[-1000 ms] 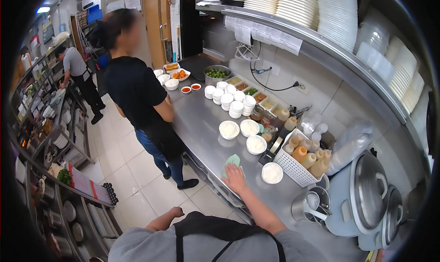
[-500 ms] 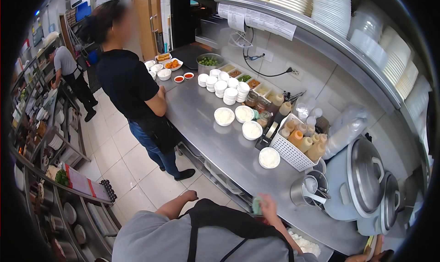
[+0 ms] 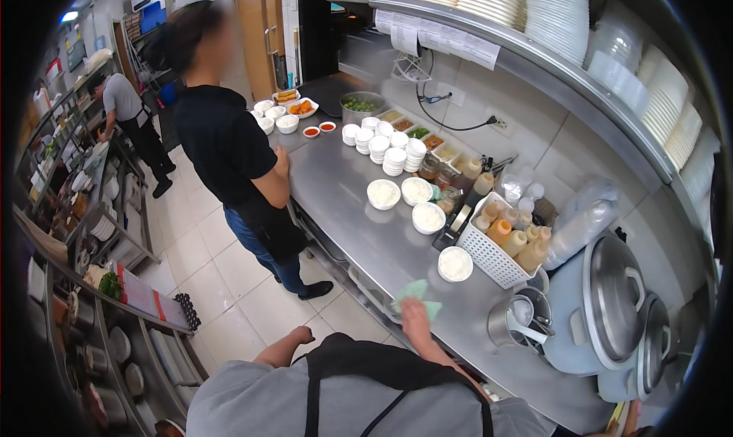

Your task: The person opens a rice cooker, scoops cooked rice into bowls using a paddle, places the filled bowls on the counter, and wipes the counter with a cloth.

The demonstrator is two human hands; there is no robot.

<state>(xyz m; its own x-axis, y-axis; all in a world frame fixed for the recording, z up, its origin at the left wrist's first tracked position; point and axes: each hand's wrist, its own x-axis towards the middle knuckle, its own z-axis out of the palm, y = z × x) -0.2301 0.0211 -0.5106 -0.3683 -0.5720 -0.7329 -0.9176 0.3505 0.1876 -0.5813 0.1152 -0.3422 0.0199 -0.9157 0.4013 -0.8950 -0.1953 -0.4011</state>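
My right hand (image 3: 416, 318) presses a light green cloth (image 3: 414, 296) against the steel counter (image 3: 336, 200), close to its front edge. The fingers are closed on the cloth, partly covering it. My left hand (image 3: 303, 335) hangs over the floor away from the counter, its fingers curled and nothing visible in them. Just beyond the cloth stands a white bowl of rice (image 3: 456, 263). Farther along the counter are more rice bowls (image 3: 428, 218), grouped together.
Behind the bowls are stacked small white dishes (image 3: 395, 160), a white basket of sauce bottles (image 3: 500, 242) and a metal pot with utensils (image 3: 508, 322). Large lidded cookers (image 3: 611, 307) stand at right. A co-worker in black (image 3: 229, 154) stands at the counter's left side.
My right hand has moved forward and left from the counter's front edge, and the cloth now lies spread on the counter. The view has shifted slightly. My left hand stays low.
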